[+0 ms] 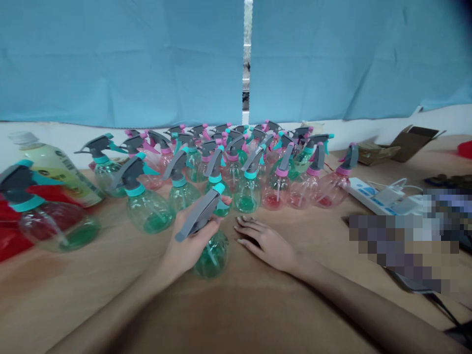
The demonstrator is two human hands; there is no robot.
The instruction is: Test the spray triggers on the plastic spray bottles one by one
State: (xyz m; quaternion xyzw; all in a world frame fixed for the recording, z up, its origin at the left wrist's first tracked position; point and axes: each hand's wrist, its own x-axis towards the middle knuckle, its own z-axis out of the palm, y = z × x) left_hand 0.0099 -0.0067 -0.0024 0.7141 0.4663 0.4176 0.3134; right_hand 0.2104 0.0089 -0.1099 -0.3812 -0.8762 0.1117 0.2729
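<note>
My left hand (191,241) is closed round the neck of a green spray bottle (212,255) with a grey and teal trigger head. That bottle is in front of the others, and its collar is hidden by my fingers. To its right my right hand (267,241) lies flat on the tabletop, fingers stretched out, holding nothing. Just beyond my hands stand a teal-collared green spray bottle (248,194) and a pink-collared pink spray bottle (276,191), part of a crowd of several similar ones.
A larger teal-headed spray bottle (59,223) stands at left by a red bag (11,231) and a tall labelled bottle (55,164). On the right are a white power strip (372,194) with plugs, a dark pixelated item (394,250) and an opened cardboard box (413,142). Blue cloth (110,64) hangs behind.
</note>
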